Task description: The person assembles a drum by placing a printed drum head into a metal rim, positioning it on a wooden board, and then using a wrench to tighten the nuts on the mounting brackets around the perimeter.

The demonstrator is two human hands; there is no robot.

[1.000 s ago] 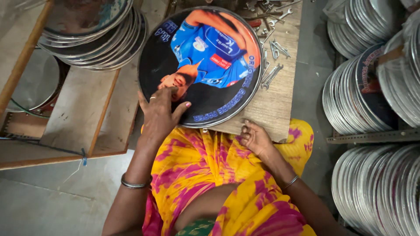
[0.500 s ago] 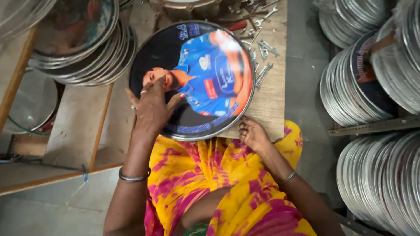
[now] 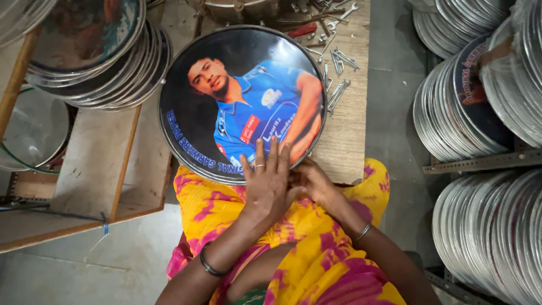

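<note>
A round drum head point(image 3: 226, 85) with a metal rim and a printed picture of a person in a blue shirt lies flat on a wooden board point(image 3: 353, 130) in front of me. My left hand point(image 3: 269, 183) rests palm down on its near edge, fingers spread, a ring on one finger. My right hand point(image 3: 313, 181) sits just beside it at the rim's near right edge, fingers curled against the rim and partly hidden under the left hand. Both wrists wear dark bangles. My lap is covered by yellow and pink cloth.
Stacks of similar round metal-rimmed discs lean on racks at the right point(image 3: 480, 107) and lie piled at the upper left point(image 3: 96, 56). Loose metal hooks and bolts point(image 3: 339, 73) and a spanner lie on the board's far end. A wooden frame point(image 3: 96, 169) stands at the left.
The printed disc has been turned round on the board, so the picture now faces a different way. My left hand slid from its left edge to the near edge, next to my right hand.
</note>
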